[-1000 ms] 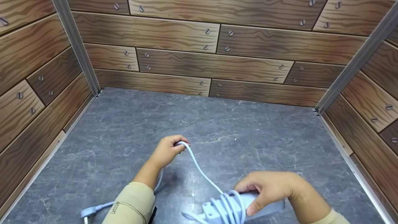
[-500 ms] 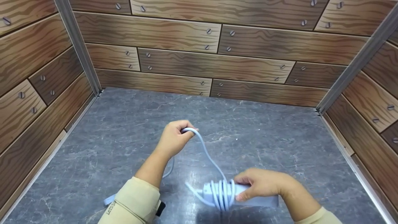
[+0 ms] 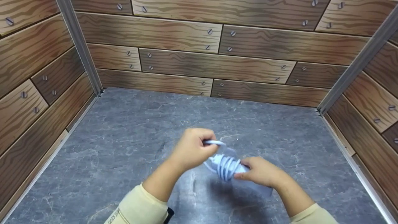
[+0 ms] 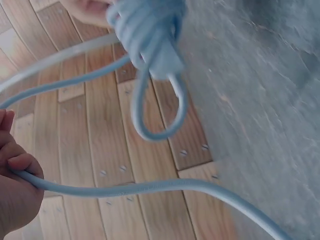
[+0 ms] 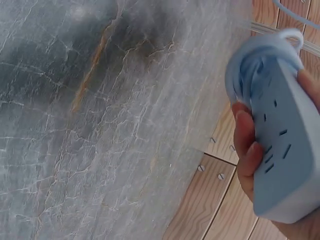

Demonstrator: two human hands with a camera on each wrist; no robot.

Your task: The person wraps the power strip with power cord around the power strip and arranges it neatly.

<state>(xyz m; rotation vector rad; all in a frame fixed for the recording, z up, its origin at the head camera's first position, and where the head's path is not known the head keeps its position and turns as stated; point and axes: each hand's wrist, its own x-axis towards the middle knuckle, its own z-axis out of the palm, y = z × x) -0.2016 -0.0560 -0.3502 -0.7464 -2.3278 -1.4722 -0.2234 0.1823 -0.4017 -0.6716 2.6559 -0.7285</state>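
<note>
In the right wrist view, my right hand grips a pale blue power strip by its body, and slots show on its face. Several turns of its cord are wrapped round the cord end, where a short loop sticks out. My left hand pinches the free cord just left of the strip, above the floor. From that fist, the free length of cord runs on across the left wrist view. The plug is out of sight in all the current views.
A grey marbled surface lies under both hands. Wood-patterned panels wall it in at the back and both sides, with metal posts at the back corners.
The strip has risen and tilted in my right hand. My left hand has gone up, then right and closer to it with the cord. The plug at lower left has left the head view.
</note>
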